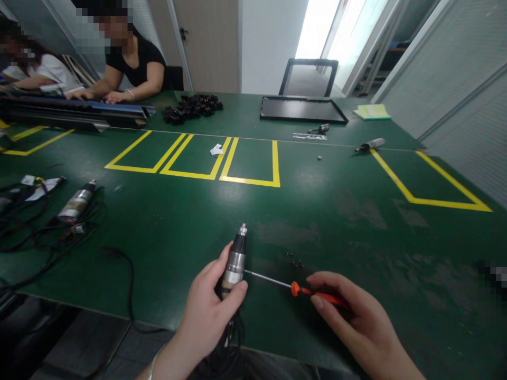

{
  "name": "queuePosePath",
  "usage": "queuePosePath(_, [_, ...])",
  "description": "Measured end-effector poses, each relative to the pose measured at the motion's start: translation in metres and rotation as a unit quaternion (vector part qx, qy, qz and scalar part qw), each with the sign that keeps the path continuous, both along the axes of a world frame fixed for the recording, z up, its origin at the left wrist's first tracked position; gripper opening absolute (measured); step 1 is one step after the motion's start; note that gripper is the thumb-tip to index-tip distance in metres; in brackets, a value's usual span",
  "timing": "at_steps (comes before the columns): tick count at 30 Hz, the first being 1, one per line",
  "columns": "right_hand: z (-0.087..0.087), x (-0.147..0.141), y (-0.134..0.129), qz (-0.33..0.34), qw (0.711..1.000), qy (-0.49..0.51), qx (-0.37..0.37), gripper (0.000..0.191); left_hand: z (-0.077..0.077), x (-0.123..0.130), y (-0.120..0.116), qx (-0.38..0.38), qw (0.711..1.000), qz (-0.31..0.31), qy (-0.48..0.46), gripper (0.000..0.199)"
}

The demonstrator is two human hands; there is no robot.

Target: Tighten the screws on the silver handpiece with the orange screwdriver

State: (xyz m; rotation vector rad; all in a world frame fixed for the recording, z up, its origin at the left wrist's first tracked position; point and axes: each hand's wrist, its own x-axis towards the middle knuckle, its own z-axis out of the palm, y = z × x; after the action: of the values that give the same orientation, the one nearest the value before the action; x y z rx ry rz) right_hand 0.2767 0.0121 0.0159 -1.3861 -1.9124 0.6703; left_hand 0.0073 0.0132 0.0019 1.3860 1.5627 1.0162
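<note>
My left hand (209, 306) is wrapped round an electric screwdriver (235, 266), a black and silver cylinder tilted with its chuck pointing away from me. A black cable hangs below it. In my right hand (356, 316) is a screwdriver (317, 295) with a red and black handle. Its thin shaft points left, and the tip meets the side of the electric screwdriver's silver body. Several small screws (296, 263) lie on the green table (190, 211) just beyond the red-handled screwdriver.
Another electric screwdriver (78, 202) lies among tangled cables (35, 248) on the left. Yellow tape outlines (249, 182) mark the table. Farther back are a pile of black parts (193, 107), a flat black-framed panel (303, 110) and a handheld tool (369, 145). Two people sit at the far left.
</note>
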Motion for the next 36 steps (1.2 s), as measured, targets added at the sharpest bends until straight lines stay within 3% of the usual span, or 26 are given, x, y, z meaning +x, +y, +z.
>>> queuePosePath(10, [0.001,-0.004,0.007,0.024,0.999,0.005,0.040,0.023,0.000,-0.001,0.001,-0.005,1.000,-0.010,0.013,0.063])
queuePosePath(14, [0.005,-0.005,0.008,0.037,0.999,0.005,0.016,0.015,-0.001,-0.002,0.000,-0.001,1.000,-0.011,0.013,0.062])
queuePosePath(19, [0.008,-0.004,0.008,0.056,0.998,0.009,-0.002,0.018,-0.002,-0.002,0.001,0.001,1.000,-0.014,0.013,0.062])
queuePosePath(25, [0.008,-0.001,0.007,0.026,0.999,0.023,-0.008,0.018,0.000,-0.001,0.000,0.000,1.000,-0.009,0.013,0.061])
queuePosePath(36, [0.003,-0.001,0.003,0.007,0.996,0.000,-0.088,0.020,0.001,0.000,0.000,-0.004,1.000,-0.005,0.006,0.063])
